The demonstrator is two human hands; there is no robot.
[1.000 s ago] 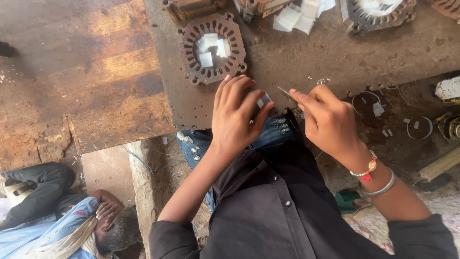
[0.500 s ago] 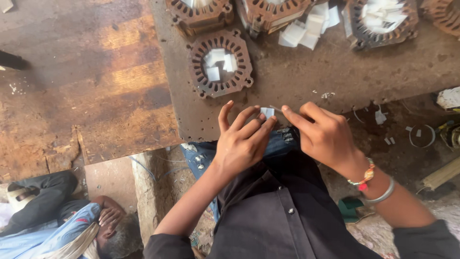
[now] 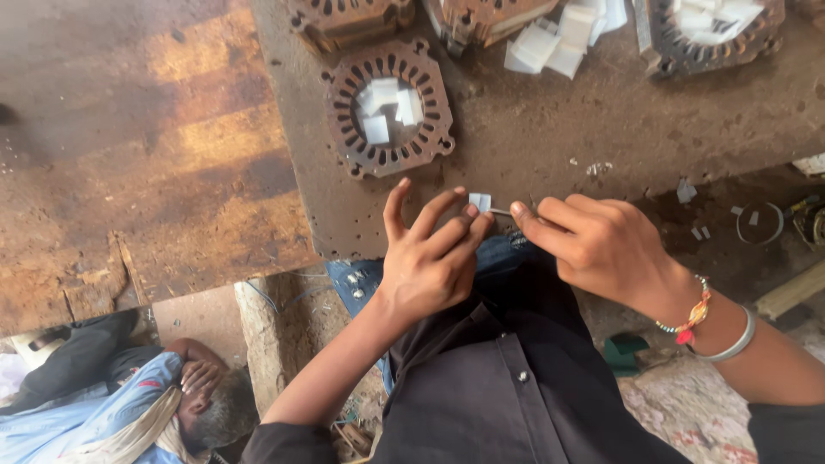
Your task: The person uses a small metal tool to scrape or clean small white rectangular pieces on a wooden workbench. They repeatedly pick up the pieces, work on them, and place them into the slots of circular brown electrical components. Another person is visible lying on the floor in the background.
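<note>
Since half a second ago both hands have slid a little along the counter's near edge, the pinched white slip carried with them; the slotted ring sits where it did.

Counter [image 3: 533, 146]: rusty brown slab, fills the upper right, its near edge running just above the hands. All places below taken from it.

Floor [image 3: 129, 172] to the counter's left: worn, patchy brown.

Person lying on the floor [image 3: 129, 404], well below and left of the counter's corner, pale blue cloth, a hand to the head.

Worker's dark shirt [image 3: 490, 378] directly below the counter's near edge.

On the counter, left part: a round rusty slotted metal ring [image 3: 388, 107], lying flat, white paper pieces in its middle. More such rings along the far edge, cut off by the frame. A loose heap of white paper pieces [image 3: 559, 39] at the far middle.

Left hand [image 3: 434, 258] at the near edge, below the ring: thumb and first fingers pinched on a small white paper slip [image 3: 479, 202], other fingers spread upward. The slip sits right at the counter's near edge, clear of the ring.

Right hand [image 3: 601, 245] just beside, fingers closed; fingertip nearly meeting the left's. A thin dark piece shows between the two hands; cannot tell what it is or whether this hand grips it. Bangle and beaded band [image 3: 705, 322] on that wrist.
</note>
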